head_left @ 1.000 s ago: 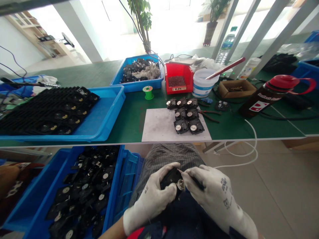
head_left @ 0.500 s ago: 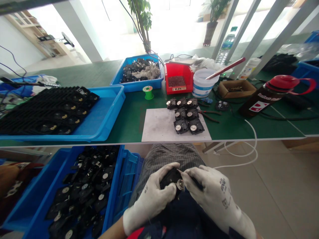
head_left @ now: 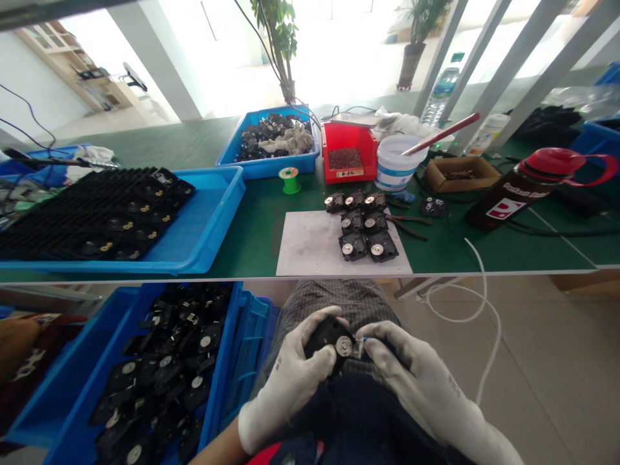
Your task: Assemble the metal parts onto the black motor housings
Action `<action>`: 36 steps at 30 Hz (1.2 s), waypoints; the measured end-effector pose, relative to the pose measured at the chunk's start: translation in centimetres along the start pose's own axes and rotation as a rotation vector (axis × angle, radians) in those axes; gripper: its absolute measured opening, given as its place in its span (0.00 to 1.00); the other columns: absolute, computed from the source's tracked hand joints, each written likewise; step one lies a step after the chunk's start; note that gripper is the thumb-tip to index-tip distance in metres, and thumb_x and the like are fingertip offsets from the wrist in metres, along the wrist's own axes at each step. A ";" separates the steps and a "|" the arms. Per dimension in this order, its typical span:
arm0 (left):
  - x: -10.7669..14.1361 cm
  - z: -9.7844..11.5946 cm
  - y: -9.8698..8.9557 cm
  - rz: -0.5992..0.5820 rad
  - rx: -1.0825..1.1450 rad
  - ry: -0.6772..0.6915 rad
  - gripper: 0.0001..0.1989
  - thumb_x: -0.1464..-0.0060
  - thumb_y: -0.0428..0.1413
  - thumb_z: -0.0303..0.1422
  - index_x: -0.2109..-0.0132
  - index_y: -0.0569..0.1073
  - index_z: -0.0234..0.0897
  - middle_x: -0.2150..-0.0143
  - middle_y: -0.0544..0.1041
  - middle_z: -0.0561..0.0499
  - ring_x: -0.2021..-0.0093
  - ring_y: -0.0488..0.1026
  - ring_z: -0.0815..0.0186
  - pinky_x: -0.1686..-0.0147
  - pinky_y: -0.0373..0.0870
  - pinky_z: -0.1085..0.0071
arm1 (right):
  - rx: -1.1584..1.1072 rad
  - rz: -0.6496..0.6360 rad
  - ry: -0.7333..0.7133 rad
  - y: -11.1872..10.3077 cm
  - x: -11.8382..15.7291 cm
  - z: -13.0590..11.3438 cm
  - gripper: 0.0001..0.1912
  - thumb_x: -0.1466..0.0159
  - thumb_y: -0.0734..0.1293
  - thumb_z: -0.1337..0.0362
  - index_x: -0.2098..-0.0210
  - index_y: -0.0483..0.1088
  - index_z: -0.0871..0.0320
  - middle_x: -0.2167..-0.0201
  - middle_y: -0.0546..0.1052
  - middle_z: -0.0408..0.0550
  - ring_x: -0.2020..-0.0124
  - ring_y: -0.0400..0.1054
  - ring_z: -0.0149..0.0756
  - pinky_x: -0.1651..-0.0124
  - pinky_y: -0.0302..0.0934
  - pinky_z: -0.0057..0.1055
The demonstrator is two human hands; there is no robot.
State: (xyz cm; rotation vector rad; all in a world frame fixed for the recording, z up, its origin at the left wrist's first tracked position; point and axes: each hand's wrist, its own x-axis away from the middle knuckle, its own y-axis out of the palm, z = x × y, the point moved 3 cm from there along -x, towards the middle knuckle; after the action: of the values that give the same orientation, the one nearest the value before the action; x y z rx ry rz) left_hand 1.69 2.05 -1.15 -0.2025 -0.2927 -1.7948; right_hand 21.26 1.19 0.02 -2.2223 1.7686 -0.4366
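Note:
Over my lap, my left hand (head_left: 295,374) in a white glove grips a black part (head_left: 322,334) with a round silver disc facing up. My right hand (head_left: 411,365), gloved too, is closed in a pinch just right of the disc. A small bluish and metallic tip shows at its fingertips; the rest of what it holds is hidden. On the table in front, several similar black units (head_left: 352,247) with silver discs stand in rows on a white sheet (head_left: 305,245).
A blue tray (head_left: 213,226) of stacked black panels is at left. Behind are a blue bin (head_left: 266,169), red bin (head_left: 349,174), white tub (head_left: 394,171) and green spool (head_left: 290,184). A dark bottle (head_left: 513,194) leans at right. Below left, a blue crate (head_left: 223,361) holds black parts.
The black part has turned in my left hand, so its disc now faces up. My right hand has moved slightly right and a bluish tip has come into view. The white tube has shifted.

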 end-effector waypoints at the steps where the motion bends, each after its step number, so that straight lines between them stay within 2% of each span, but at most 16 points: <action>1: 0.0 0.1 0.1 -0.004 -0.006 0.005 0.27 0.47 0.60 0.33 0.39 0.74 0.36 0.45 0.82 0.43 0.45 0.78 0.53 0.45 0.73 0.63 | -0.019 -0.020 0.040 0.3 0.0 0.1 0.12 0.28 0.60 0.57 0.59 0.73 0.53 0.70 0.78 0.42 0.71 0.73 0.34 0.68 0.67 0.27; 4: 0.2 0.2 0.4 -0.017 -0.011 0.016 0.28 0.47 0.60 0.35 0.39 0.74 0.34 0.45 0.82 0.42 0.45 0.78 0.51 0.45 0.74 0.61 | -0.060 -0.053 0.092 0.9 -0.1 0.2 0.11 0.28 0.59 0.57 0.60 0.70 0.54 0.71 0.76 0.41 0.72 0.69 0.33 0.69 0.65 0.27; 13: 0.4 0.5 0.4 -0.027 -0.038 0.006 0.29 0.49 0.60 0.34 0.39 0.74 0.34 0.46 0.83 0.42 0.45 0.79 0.52 0.42 0.72 0.61 | -0.066 -0.043 0.084 0.8 -0.3 -0.4 0.11 0.30 0.60 0.57 0.63 0.71 0.55 0.72 0.76 0.42 0.72 0.69 0.33 0.68 0.65 0.28; 27: 0.4 0.3 0.3 -0.014 -0.052 0.015 0.27 0.48 0.60 0.33 0.40 0.75 0.35 0.45 0.83 0.43 0.45 0.78 0.52 0.39 0.71 0.58 | 0.002 -0.053 0.086 1.1 -0.3 0.2 0.11 0.29 0.60 0.56 0.61 0.71 0.53 0.68 0.79 0.43 0.66 0.74 0.36 0.62 0.67 0.30; 32: 0.5 0.6 0.3 0.002 -0.088 -0.003 0.27 0.50 0.59 0.30 0.41 0.76 0.35 0.47 0.83 0.44 0.47 0.79 0.54 0.44 0.74 0.61 | 0.028 -0.043 0.095 1.1 -0.4 0.4 0.13 0.29 0.61 0.54 0.62 0.72 0.54 0.71 0.78 0.43 0.69 0.73 0.35 0.66 0.68 0.27; 36: 0.3 0.6 0.1 0.009 -0.131 0.019 0.29 0.52 0.56 0.27 0.41 0.77 0.35 0.48 0.83 0.45 0.49 0.79 0.56 0.47 0.75 0.64 | -0.091 -0.042 0.116 1.2 -0.3 1.2 0.15 0.30 0.65 0.49 0.62 0.73 0.53 0.72 0.79 0.44 0.71 0.75 0.36 0.69 0.69 0.25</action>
State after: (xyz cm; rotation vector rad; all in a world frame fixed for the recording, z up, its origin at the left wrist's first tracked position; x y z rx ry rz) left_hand 1.71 1.91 -0.43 -0.2783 -0.1602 -1.8072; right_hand 20.61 1.26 -1.55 -2.3435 1.8368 -0.5132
